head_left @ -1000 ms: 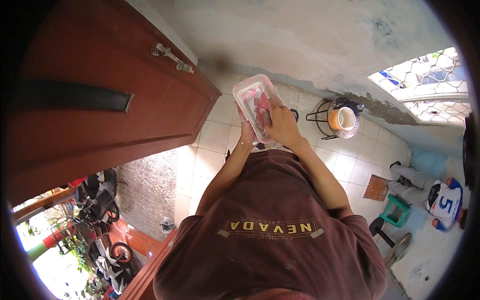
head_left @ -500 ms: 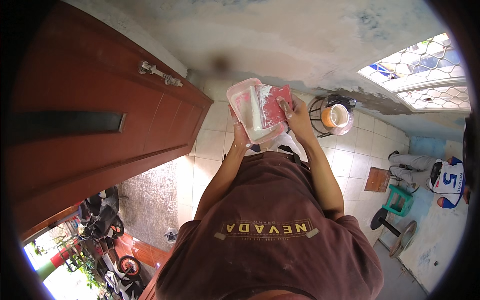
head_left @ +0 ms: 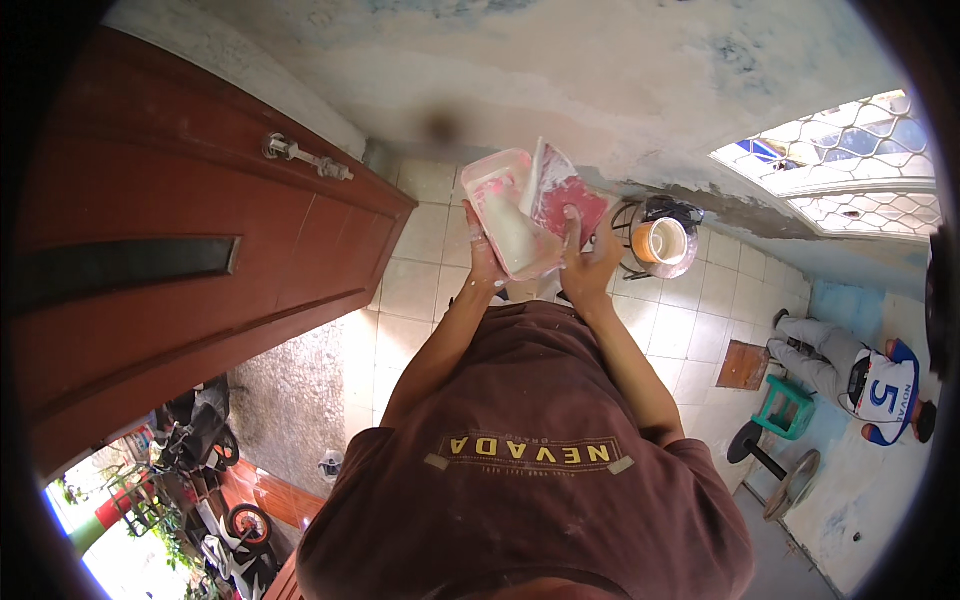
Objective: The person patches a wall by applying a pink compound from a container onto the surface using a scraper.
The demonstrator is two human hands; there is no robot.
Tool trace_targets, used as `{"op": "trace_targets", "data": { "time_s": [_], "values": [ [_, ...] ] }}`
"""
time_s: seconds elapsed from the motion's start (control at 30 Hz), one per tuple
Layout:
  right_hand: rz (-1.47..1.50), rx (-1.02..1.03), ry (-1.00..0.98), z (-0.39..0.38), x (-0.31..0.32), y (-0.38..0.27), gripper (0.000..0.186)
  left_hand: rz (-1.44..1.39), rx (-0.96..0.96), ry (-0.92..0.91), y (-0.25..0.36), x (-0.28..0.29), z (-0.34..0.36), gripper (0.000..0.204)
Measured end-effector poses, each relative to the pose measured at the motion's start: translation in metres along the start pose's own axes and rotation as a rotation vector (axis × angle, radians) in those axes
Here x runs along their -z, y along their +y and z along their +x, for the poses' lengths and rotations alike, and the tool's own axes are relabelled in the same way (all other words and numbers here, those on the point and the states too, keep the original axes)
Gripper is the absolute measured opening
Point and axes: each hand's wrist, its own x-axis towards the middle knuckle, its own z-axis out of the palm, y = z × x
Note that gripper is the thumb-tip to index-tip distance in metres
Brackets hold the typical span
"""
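Observation:
My left hand (head_left: 483, 262) grips a pale pink plastic tub (head_left: 503, 212) from its left side; white paste fills the tub. My right hand (head_left: 590, 268) holds a flat red-stained scraper (head_left: 566, 188), its blade standing up against the tub's right rim. Both hands are raised in front of my chest, close to the stained, patchy wall (head_left: 600, 80). My brown shirt (head_left: 520, 470) hides everything below my forearms.
A red-brown door (head_left: 200, 260) with a metal latch (head_left: 300, 155) stands open at left. An orange bucket (head_left: 662, 243) sits on a wire stand on the tiled floor. At right a person (head_left: 870, 385) sits near a green stool (head_left: 790, 405). Motorbikes (head_left: 200, 440) are parked lower left.
Both hands have lifted the tub higher and closer to the wall. The scraper has come up from lying in the tub and now stands at its right rim.

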Motion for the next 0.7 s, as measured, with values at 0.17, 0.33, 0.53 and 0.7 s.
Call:
{"op": "trace_targets", "data": {
  "time_s": [0.17,0.33,0.53,0.7],
  "values": [
    [-0.315,0.245,-0.117,-0.008,-0.013,0.03,0.019,-0.106,0.117,-0.083,-0.007,0.007,0.008,0.087],
    [-0.208,0.147,0.015,-0.006,0.009,0.011,0.015,-0.091,0.12,-0.1,-0.004,0.013,0.01,0.088],
    [0.042,-0.033,0.054,0.008,0.028,-0.018,0.032,-0.02,0.07,-0.088,0.001,-0.011,0.005,0.09],
    [-0.134,-0.018,-0.248,0.029,0.038,-0.032,0.036,-0.014,0.057,-0.104,0.003,-0.016,-0.006,0.088]
  ]
}}
